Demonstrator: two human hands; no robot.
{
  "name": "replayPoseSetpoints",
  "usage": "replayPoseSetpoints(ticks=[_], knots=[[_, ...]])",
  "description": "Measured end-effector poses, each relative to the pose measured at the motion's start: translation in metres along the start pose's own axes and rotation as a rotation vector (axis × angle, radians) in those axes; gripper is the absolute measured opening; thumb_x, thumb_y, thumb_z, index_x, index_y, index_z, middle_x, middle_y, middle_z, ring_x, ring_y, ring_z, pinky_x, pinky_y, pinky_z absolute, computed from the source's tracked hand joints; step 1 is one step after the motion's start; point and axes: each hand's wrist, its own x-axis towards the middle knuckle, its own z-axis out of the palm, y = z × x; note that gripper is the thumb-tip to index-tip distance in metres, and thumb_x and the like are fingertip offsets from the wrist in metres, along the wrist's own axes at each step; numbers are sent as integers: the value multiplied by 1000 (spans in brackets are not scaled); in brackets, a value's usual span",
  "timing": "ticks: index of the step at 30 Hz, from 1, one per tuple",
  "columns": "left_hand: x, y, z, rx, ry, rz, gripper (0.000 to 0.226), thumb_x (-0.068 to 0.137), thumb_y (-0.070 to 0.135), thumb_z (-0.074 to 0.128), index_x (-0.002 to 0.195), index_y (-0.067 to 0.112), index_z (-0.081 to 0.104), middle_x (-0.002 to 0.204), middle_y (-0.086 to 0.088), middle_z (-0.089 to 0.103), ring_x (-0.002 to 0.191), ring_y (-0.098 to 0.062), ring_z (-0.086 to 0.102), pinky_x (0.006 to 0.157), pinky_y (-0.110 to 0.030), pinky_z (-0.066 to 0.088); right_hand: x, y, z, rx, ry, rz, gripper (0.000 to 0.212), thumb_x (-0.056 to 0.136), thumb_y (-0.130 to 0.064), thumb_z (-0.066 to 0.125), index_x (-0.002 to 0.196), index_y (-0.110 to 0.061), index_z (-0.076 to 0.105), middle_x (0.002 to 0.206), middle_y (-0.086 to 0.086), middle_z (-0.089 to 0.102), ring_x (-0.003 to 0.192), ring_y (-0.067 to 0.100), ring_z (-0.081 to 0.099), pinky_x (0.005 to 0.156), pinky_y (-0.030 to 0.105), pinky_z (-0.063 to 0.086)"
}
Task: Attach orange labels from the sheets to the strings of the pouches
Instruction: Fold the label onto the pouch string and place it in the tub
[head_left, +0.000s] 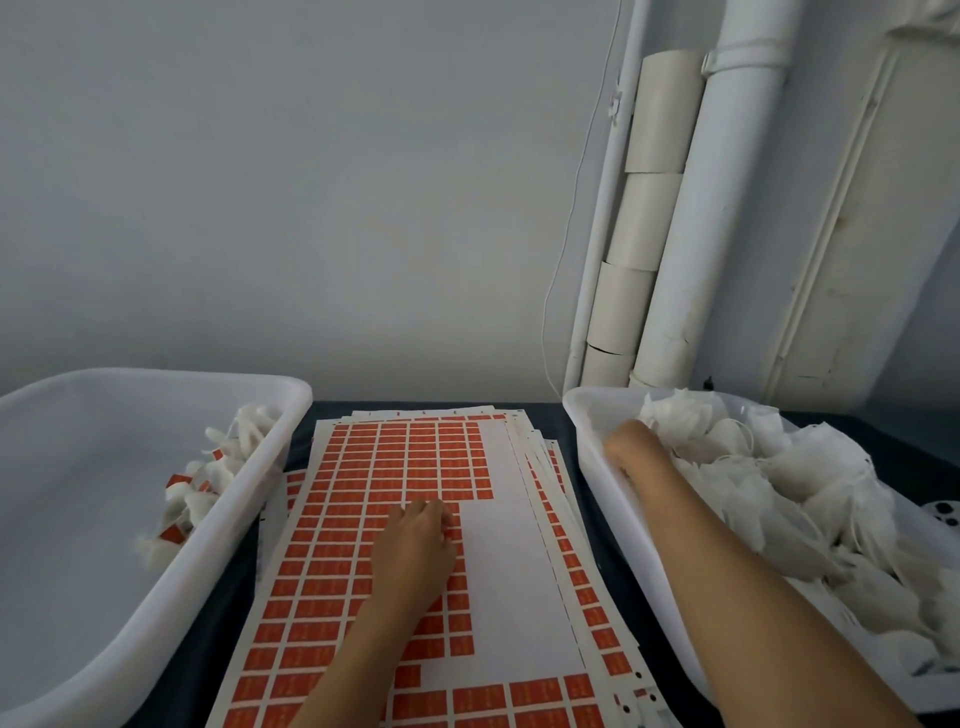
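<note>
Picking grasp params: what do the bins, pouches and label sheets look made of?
Left bin and right bin: likely translucent white plastic, smooth matte walls, rounded rims. Pouches: thin white crinkled mesh or filter paper; cannot tell which. Label sheet: white paper backing, bare where the matte orange labels are gone.

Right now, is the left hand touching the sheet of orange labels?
Touching. The head view shows the left hand lying on the top label sheet, its fingertips bent down onto the orange labels at the edge of the peeled white area.
</note>
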Motion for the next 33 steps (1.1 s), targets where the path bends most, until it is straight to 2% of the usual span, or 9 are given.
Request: replayPoseSetpoints(ticks=[2,3,6,10,17,21,25,29,33], knots=[[0,-1,1,-4,2,6,28,94,30,53,122,30,55,125,12,57,111,-9,53,97,-23,46,2,1,-1,34,-28,11,24,97,-19,42,91,0,56,108,17,54,100,29,52,91,37,43],[0,-1,2,-4,2,7,28,95,31,52,123,30,55,126,12,56,112,-9,52,98,-24,46,1,0,0,35,-32,4,25,98,-21,41,92,-1,55,111,18,55,103,30,53,92,37,43],[0,-1,3,1,1,9,29,95,32,50,124,29,53,128,12,55,115,-10,51,100,-24,45,-2,-1,0,14,-21,10,35,100,-22,36,122,1,50,130,17,50,119,32,47,101,38,37],[-1,-2,3,2,-4,24,30,96,34,48,126,30,51,129,12,53,115,-9,50,100,-23,43,-1,1,0,73,62,14,40,99,-19,39,132,4,41,140,19,41,126,34,42,104,38,35],[-1,-4,3,-14,1,24,28,96,33,49,124,31,52,128,13,54,113,-8,51,96,-20,43,0,6,0,190,325,-68,27,90,-11,57,111,6,57,110,22,62,103,35,58,91,40,47],[-1,-5,3,-28,12,24,28,96,32,50,123,31,53,128,13,54,113,-8,51,97,-21,43,-9,-12,-17,250,578,-254,9,87,-2,60,89,5,65,81,15,62,76,27,59,67,31,47],[-1,-4,1,-35,-12,27,29,95,31,52,124,29,53,129,12,54,115,-10,51,100,-25,45,-32,-28,-33,443,718,-483,9,86,-6,63,82,0,68,81,11,67,72,20,58,62,26,45],[2,-2,-4,-192,-76,-50,26,92,26,58,119,27,54,120,10,60,101,-9,59,83,-20,53,-65,-36,-35,635,553,-611,11,80,-15,72,81,-4,68,76,0,62,69,15,57,62,22,44],[-2,6,-20,-708,-124,-47,21,92,34,56,112,33,48,111,16,55,89,-2,58,57,-6,46,-94,-35,-12,749,169,-701,8,81,-20,70,80,-16,65,76,-7,66,67,6,64,60,15,52]])
